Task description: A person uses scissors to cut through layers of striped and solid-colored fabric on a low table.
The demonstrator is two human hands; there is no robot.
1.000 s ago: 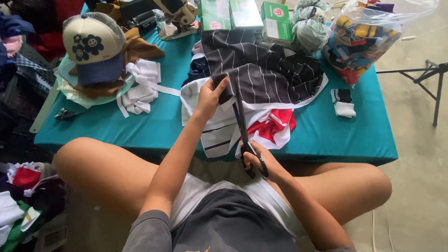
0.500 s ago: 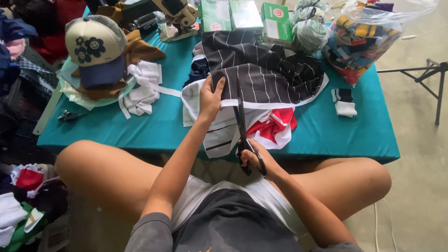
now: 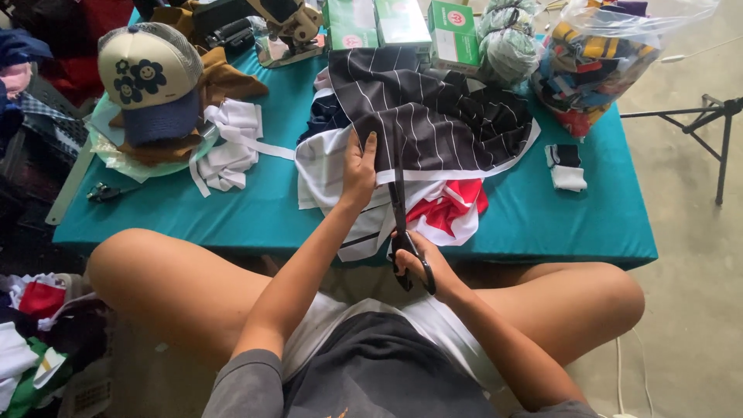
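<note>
A black garment with thin white stripes (image 3: pixel 441 116) lies spread on the low teal table (image 3: pixel 232 209), over white and red cloth (image 3: pixel 449 209). My left hand (image 3: pixel 358 169) lies flat on the white part of the cloth, beside the blades. My right hand (image 3: pixel 422 267) grips the handles of long black scissors (image 3: pixel 398 201) at the table's near edge. The blades point away from me into the striped fabric.
A cream and blue cap (image 3: pixel 147 81) sits on a pile at the left, with white strips (image 3: pixel 232 147) beside it. Green boxes (image 3: pixel 453 27), yarn balls (image 3: pixel 507 42) and a clear bag of scraps (image 3: pixel 604 62) stand at the back. A folded piece (image 3: pixel 567 166) lies right.
My left hand moved down from holding the fabric up and now presses it flat. The scissors have advanced further into the striped cloth.
</note>
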